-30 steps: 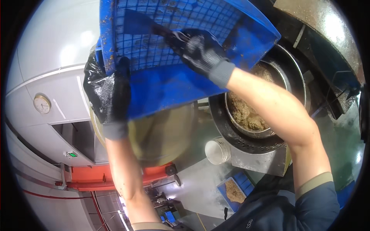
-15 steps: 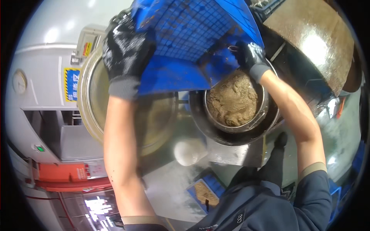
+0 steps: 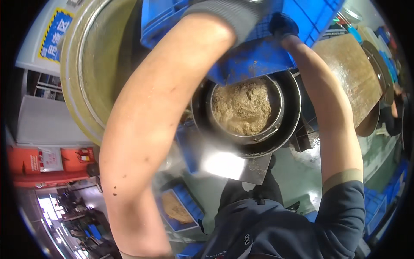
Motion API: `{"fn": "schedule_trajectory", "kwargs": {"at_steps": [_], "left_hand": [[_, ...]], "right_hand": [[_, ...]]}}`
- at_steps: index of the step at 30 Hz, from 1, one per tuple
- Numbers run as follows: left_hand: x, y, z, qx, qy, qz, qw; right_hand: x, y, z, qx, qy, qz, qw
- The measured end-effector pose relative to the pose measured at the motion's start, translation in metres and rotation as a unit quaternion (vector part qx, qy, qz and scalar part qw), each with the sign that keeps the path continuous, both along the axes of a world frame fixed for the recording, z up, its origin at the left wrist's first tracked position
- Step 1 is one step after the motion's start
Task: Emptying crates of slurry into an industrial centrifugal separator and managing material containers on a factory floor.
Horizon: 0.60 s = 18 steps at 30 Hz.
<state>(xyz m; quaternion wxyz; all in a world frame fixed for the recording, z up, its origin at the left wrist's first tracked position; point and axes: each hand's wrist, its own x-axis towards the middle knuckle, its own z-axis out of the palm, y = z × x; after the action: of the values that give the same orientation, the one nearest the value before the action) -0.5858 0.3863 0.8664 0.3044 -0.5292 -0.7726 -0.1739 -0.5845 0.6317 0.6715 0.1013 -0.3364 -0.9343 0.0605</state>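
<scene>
Head view: both gloved hands grip a blue crate (image 3: 258, 60), tilted directly above a round metal drum (image 3: 248, 114) of brown mash (image 3: 241, 105); right hand (image 3: 282, 26) clasps the crate's right edge, fingers closed; left hand (image 3: 233, 13) holds its upper part, its fingers out of sight, so their closure cannot be told.

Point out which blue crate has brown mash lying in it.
The small blue crate on the floor, lower left. The big blue crate, held by both hands above the round drum, hides its inside.
</scene>
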Motion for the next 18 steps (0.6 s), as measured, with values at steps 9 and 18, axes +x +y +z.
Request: {"fn": "schedule_trajectory", "kwargs": {"at_steps": [9,18], "left_hand": [[-0.013,-0.043,-0.037,0.037,-0.054,0.042,0.997],[-0.014,-0.062,-0.042,0.038,-0.057,0.063,0.996]], "right_hand": [[-0.036,-0.010,-0.003,-0.023,-0.011,-0.011,1.000],[-0.068,-0.113,0.013,0.026,-0.077,0.194,0.978]]}}
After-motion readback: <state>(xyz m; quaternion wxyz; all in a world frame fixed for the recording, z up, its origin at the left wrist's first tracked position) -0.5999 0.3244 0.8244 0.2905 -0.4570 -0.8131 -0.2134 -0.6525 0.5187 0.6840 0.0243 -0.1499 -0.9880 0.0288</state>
